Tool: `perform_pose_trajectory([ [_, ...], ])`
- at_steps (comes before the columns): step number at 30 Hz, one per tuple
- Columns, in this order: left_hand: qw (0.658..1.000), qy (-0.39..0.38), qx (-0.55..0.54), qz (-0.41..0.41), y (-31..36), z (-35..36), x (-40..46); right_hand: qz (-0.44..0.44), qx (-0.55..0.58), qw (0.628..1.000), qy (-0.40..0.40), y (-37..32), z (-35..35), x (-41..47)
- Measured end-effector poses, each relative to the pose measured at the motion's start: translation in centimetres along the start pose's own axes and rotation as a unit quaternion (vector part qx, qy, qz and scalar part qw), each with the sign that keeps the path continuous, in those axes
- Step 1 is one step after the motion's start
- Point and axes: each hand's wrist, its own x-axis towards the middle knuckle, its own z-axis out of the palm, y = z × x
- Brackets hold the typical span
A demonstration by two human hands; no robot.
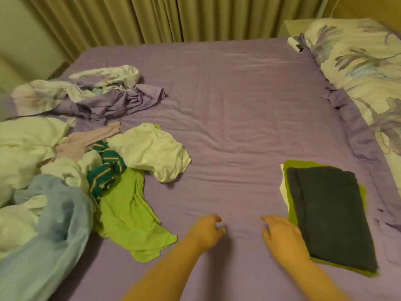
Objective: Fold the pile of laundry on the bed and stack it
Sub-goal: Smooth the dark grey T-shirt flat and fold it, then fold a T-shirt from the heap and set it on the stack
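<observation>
The purple-sheeted bed point(238, 101) carries the unfolded laundry pile point(65, 161) at its left side; the folded stack point(327, 213), dark grey towel on top, lies right. A lime-green shirt point(130, 213) trails toward the left hand point(206, 233) (the nearer one), loosely curled, empty. The right hand point(282, 235), relaxed, holds nothing beside the stack. No readable writing.

Olive-beige curtains point(156, 18) were hung in pleats behind the far side; a floral-printed pillow point(355, 68) was laid at the right; a small white box point(295, 44) was seen just beside the pillow's far corner; a pale wall point(19, 35) was seen at the upper left.
</observation>
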Motion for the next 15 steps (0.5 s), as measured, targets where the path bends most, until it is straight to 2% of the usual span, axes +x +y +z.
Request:
perform_pose_trajectory([
  [9, 0.995, 0.070, 0.003, -0.066, -14.9, -8.0, -5.2, -0.084, -0.033, 0.996, -0.021, -12.7, 1.4, 1.7],
  [15, 0.990, 0.127, -0.052, -0.040, -17.4, -12.7, -3.7, -0.112, -0.005, 0.994, -0.007, -20.4, 0.3, 6.6],
])
